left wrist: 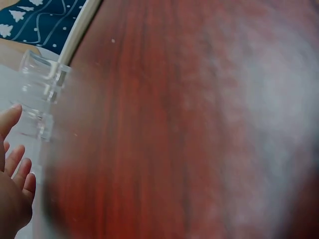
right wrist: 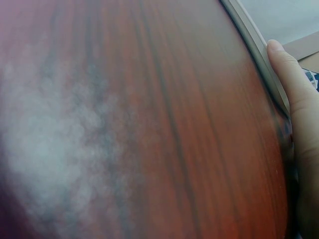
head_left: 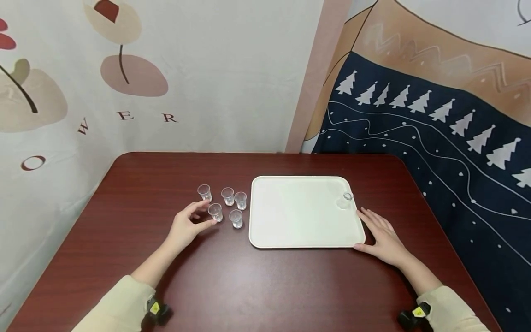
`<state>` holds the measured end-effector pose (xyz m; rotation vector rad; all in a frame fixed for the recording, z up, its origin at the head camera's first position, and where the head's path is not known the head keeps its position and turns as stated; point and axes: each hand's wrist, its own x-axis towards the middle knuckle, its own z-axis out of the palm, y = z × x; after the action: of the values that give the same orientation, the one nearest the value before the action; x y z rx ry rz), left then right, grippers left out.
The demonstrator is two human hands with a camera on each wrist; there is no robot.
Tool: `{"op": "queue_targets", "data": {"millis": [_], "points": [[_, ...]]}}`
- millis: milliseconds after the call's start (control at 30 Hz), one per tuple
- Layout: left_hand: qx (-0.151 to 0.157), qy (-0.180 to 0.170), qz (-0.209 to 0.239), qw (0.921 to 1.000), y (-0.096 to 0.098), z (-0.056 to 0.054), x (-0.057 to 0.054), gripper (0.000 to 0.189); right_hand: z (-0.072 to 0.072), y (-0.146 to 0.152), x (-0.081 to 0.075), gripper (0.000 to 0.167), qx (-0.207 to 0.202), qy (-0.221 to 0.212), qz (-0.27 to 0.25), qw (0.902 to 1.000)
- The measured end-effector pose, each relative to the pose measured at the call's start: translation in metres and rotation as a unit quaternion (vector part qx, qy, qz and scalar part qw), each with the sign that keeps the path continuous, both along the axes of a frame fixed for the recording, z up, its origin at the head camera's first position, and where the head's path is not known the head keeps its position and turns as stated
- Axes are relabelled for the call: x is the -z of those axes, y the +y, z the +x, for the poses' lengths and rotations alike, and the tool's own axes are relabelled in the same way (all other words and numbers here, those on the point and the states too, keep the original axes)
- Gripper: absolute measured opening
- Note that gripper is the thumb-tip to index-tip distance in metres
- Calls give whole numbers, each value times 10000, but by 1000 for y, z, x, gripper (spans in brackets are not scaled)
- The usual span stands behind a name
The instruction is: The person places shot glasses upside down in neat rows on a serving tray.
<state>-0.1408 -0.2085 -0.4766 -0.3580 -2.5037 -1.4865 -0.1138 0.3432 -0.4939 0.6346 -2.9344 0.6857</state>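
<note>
Several small clear cups stand upright on the table left of a white tray (head_left: 304,216). My left hand (head_left: 186,227) reaches beside the nearest-left cup (head_left: 215,212), its thumb and forefinger spread at the cup's left side. In the left wrist view, my thumb (left wrist: 9,120) shows near the blurred cups (left wrist: 37,82), with no clear grip on one. Another clear cup (head_left: 344,201) sits on the tray near its right edge and looks upside down. My right hand (head_left: 383,240) rests at the tray's right edge, fingers along the side and thumb at the front corner.
Other cups stand close by: a back-left cup (head_left: 205,192), two side by side (head_left: 227,196), and a front one (head_left: 236,219). Beneath everything is a dark red wooden table (head_left: 265,286). Printed cloths (head_left: 232,78) hang behind and to the right.
</note>
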Motion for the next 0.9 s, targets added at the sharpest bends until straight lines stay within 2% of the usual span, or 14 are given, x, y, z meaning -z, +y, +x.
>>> {"op": "queue_targets", "data": {"millis": [133, 400, 667, 900], "points": [[148, -44, -159, 9998, -1, -1, 6, 55, 1, 1, 0, 95, 4, 13, -5, 10000], [5, -82, -645, 9979, 1, -4, 9, 48, 0, 0, -1, 95, -4, 3, 2, 10000], [-50, -200, -689, 9974, 7, -7, 9, 37, 0, -1, -3, 94, 29, -84, -30, 10000], [-133, -242, -744, 9968, 9, -5, 8, 30, 0, -1, -2, 94, 32, -57, -39, 10000]]}}
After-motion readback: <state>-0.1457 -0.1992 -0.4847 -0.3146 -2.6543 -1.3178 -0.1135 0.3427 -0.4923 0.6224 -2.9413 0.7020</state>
